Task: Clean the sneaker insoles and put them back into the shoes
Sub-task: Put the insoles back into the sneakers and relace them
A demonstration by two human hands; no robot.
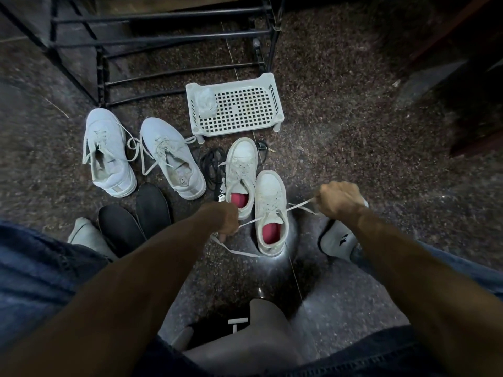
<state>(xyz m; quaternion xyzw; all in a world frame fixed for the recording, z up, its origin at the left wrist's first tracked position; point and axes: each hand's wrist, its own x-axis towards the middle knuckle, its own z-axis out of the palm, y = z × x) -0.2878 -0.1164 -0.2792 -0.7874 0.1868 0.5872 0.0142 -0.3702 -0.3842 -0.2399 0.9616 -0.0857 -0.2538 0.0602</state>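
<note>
You have the nearer white sneaker (270, 213) standing upright on the speckled floor (353, 131) between your feet, its red insole (271, 233) already seated inside, so what you are doing now looks like tightening the lacing. Your left hand (227, 221) is curled round one lace end (234, 250) and your right hand (339, 201) is fisted on the other, each pulling outward to its own side so the tension stays even across the tongue. Its partner sneaker (241, 172) sits touching it just beyond, red insole in as well. The pale grey sneakers (141, 156) to the left stand open, and two black insoles (136, 221) lie beside them on the floor, probably theirs and not yet refitted. A white perforated plastic rack (236, 107) holding a crumpled cloth (205, 103) waits farther off, within reach for wiping.
</note>
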